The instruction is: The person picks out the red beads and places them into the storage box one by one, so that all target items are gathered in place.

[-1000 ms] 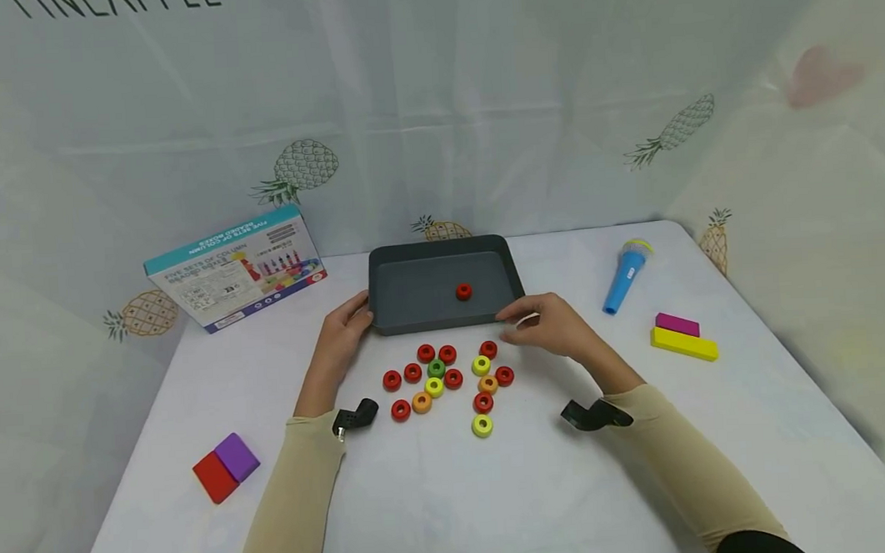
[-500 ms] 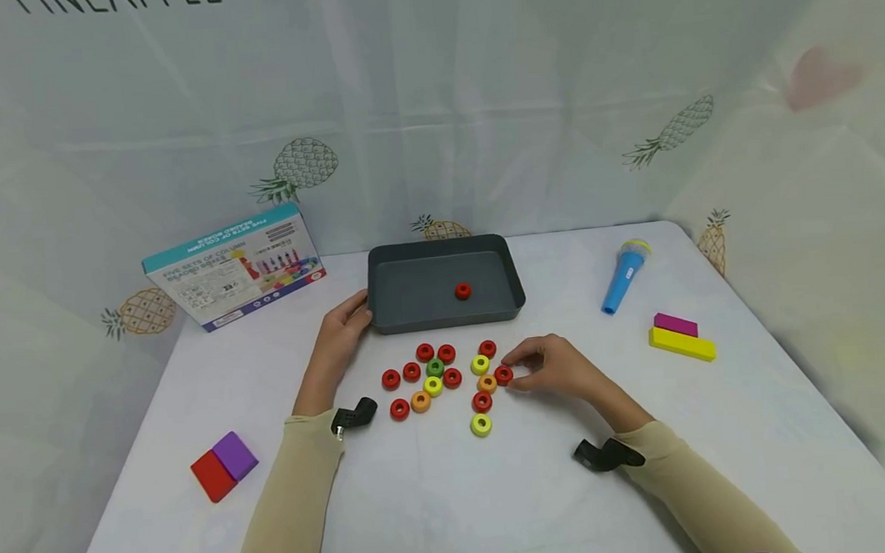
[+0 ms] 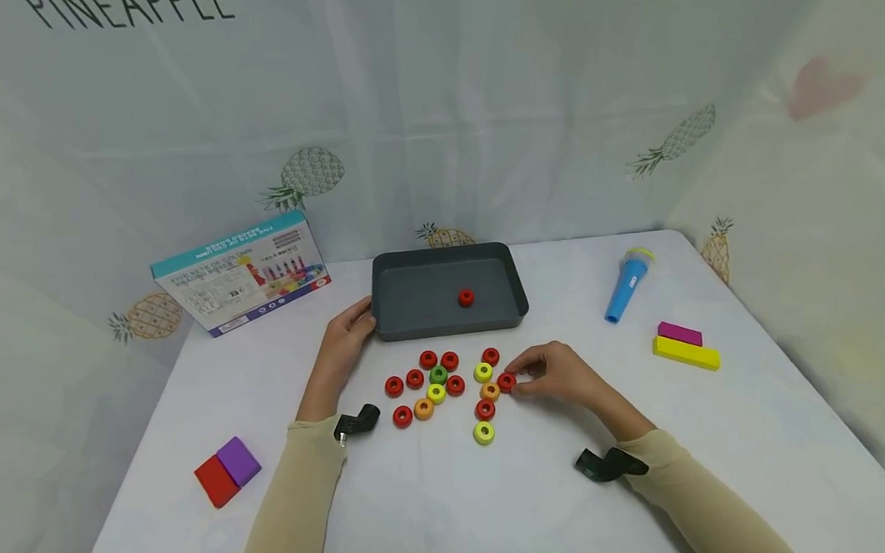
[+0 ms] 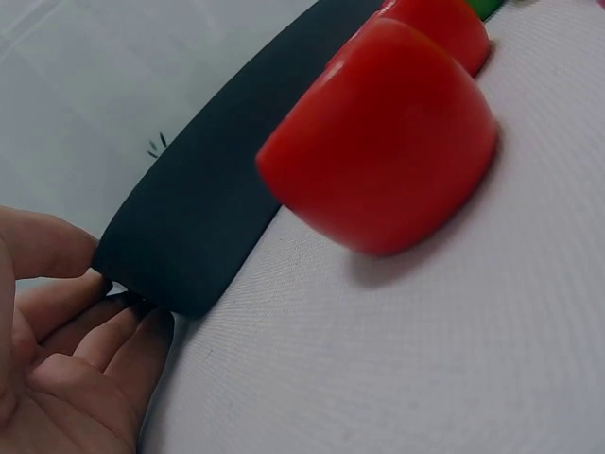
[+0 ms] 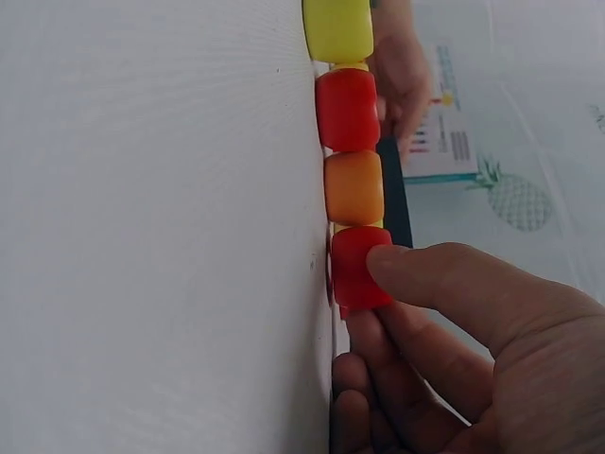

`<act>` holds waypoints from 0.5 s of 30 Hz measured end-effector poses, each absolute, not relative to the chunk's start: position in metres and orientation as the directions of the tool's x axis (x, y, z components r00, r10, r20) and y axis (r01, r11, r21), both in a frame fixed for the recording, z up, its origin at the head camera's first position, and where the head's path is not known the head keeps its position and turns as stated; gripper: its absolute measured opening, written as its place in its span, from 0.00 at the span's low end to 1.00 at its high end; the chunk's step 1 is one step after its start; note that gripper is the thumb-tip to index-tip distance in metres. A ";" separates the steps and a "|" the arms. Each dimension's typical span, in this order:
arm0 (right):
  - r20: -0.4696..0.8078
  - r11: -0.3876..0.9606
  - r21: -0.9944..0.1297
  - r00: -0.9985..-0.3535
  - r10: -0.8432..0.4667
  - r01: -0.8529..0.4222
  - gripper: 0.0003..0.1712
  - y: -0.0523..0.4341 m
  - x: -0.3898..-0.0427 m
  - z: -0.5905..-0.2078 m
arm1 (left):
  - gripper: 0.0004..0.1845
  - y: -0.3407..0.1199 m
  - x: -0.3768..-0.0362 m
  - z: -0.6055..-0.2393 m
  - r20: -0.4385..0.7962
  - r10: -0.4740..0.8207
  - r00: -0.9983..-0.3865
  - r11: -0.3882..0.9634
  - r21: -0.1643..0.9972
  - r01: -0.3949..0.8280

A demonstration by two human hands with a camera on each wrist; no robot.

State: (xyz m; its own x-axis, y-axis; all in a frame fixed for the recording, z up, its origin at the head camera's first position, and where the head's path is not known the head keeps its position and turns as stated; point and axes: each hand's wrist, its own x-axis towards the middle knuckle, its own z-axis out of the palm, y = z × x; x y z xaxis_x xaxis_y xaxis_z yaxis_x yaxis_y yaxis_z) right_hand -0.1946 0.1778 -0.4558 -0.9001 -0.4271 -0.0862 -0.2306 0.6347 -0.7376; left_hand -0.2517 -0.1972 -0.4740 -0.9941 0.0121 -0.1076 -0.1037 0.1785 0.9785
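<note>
Your right hand (image 3: 560,375) pinches a red bead (image 3: 506,382) between thumb and fingertips at the right end of the bead cluster (image 3: 442,387), which lies on the desk (image 3: 500,507) just in front of the dark tray (image 3: 414,311). In the right wrist view your thumb (image 5: 444,274) presses on that bead's side, with an orange bead (image 5: 354,187) just beside it.

Your left hand (image 3: 344,336) rests against the tray's front left corner, fingers relaxed and touching its wall. One red bead (image 3: 465,297) lies inside the tray.

At the desk's back left corner stands a box (image 3: 243,270) printed "FIVE SETS OF COLUMN BEADED BOXES", seen upside down. The backdrop (image 3: 433,101) reads "PINEAPPLE". A blue toy microphone (image 3: 626,284) lies toward the back right, and pink and yellow blocks (image 3: 682,346) near the right edge.
</note>
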 end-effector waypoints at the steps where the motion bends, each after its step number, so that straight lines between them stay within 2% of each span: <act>1: -0.088 0.634 -0.739 -0.900 -0.426 -0.227 0.14 0.178 -0.194 -0.456 | 0.28 -0.197 -0.251 -0.475 -0.108 0.011 -0.994 0.177 0.979 -0.105; 15: -0.012 0.599 -0.748 -0.897 -0.443 -0.286 0.13 0.175 -0.203 -0.442 | 0.28 -0.199 -0.251 -0.477 -0.115 0.015 -0.993 0.174 0.978 -0.111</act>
